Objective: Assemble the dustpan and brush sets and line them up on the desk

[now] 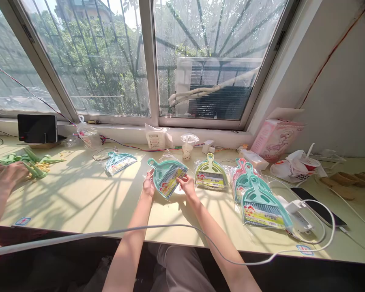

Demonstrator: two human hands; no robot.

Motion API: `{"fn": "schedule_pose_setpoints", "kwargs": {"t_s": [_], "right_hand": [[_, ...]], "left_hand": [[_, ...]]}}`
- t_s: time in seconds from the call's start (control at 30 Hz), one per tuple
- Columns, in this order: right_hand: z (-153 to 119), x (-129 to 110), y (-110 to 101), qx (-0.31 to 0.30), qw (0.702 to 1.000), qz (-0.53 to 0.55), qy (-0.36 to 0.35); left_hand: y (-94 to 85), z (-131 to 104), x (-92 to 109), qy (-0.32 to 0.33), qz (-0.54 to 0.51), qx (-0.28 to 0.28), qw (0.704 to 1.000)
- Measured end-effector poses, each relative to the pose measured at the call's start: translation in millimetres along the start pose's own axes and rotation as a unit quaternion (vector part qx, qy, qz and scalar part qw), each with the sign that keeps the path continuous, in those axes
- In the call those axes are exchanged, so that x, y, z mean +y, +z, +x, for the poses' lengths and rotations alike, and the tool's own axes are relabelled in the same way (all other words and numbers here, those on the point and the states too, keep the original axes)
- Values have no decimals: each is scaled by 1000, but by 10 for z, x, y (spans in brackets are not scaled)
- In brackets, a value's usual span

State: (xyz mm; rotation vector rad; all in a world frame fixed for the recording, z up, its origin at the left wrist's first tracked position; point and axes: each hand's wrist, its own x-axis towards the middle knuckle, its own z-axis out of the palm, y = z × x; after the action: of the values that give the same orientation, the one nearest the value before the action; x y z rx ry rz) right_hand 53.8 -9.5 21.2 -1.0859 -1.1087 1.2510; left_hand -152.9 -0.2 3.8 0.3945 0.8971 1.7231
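Left hand [148, 185]: is gripping the left edge of the teal dustpan set [162, 172], fingers closed on it.
Right hand [187, 185]: is pinching the same set's right side, thumb lying over the printed label [170, 183].
Position: the set is tilting over the table [79, 198], between the 2 hands.
Yellow-green set [211, 177]: is lying just right of the right hand.

Teal dustpan [160, 172], yellow label [169, 184]
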Motion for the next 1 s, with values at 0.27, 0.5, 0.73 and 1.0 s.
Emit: {"fn": "schedule_pose_setpoints", "kwargs": {"t_s": [0.27,0.5,0.73,1.0], "right_hand": [[64,-61,-80,15,998,60,31],[56,-126,-126,33,998,34,35],[30,-372,-314,59,997,-46,6],[41,-618,-831,360,887,287,-48]], "left_hand": [[-400,-57,675,127,-68,66,987],[69,-227,145,-87,80,-205,972],[154,-163,118,28,92,20,995],[81,-122,179,44,73,38,996]]}}
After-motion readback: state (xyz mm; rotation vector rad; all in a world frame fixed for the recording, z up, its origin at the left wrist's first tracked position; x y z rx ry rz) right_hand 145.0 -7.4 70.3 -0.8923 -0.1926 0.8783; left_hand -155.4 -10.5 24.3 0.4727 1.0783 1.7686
